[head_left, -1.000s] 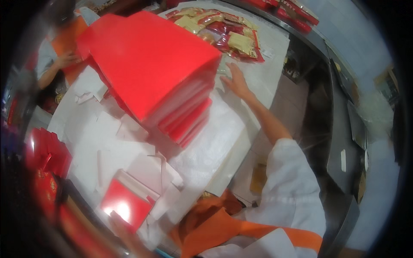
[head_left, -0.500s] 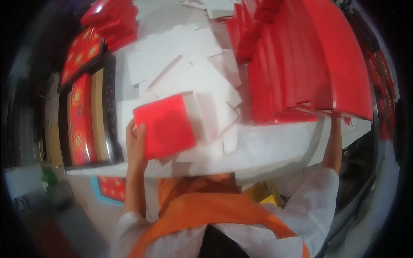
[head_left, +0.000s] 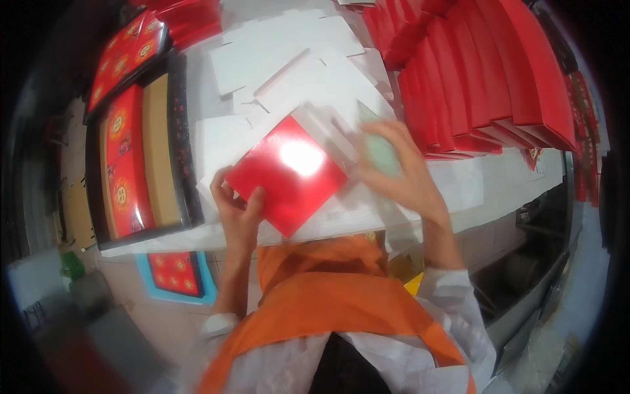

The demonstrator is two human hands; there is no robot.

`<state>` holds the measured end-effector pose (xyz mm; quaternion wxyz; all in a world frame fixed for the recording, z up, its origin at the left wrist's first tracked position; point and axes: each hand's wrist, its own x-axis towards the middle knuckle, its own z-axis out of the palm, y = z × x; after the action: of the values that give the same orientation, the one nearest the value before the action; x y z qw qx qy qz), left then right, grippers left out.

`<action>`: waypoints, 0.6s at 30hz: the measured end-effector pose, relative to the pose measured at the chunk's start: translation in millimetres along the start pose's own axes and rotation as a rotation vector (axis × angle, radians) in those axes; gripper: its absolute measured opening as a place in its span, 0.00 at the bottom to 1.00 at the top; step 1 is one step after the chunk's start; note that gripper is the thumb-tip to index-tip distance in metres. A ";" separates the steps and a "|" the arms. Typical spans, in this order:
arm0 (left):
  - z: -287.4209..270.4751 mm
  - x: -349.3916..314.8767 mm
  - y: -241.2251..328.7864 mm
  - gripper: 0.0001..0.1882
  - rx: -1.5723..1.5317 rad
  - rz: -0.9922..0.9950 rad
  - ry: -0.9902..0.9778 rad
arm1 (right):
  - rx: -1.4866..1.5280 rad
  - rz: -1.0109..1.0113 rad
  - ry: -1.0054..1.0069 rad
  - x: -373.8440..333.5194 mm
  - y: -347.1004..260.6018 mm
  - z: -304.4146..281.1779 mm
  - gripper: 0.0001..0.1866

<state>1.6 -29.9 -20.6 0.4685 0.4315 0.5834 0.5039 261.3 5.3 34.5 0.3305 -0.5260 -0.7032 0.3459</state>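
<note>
My left hand (head_left: 239, 205) is closed on the near left edge of a glossy red square card piece (head_left: 285, 187), thumb on top. It is turned corner toward me, and a bright glare lies on its face. White flaps show along its far right edge. Just right of it, my right hand (head_left: 397, 167) is closed on a pale green flat piece (head_left: 380, 152), held tilted; it is smeared by motion, so its kind is unclear. Beneath and beyond both hands lie several white flat card blanks (head_left: 289, 56), overlapping on the white table (head_left: 459, 190).
At the right stands a row of upright red boxes (head_left: 453, 85). At the left, a dark-rimmed tray (head_left: 157, 157) holds patterned red boxes (head_left: 125, 177), with more red boxes (head_left: 187, 23) behind it. Below the table edge lies a light blue tray (head_left: 147, 279) with a red patterned panel.
My right hand has come from the red boxes at the right to the middle, now with the pale green piece. The red card piece has turned corner toward me.
</note>
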 end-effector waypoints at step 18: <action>7.4 -20.8 -28.1 0.30 -0.259 -0.042 0.101 | 0.044 0.286 -0.223 54.6 -17.2 35.7 0.21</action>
<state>11.9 -52.2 -46.5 0.5008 0.3293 0.5453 0.5860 210.4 49.7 35.0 0.2094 -0.5718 -0.6458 0.4606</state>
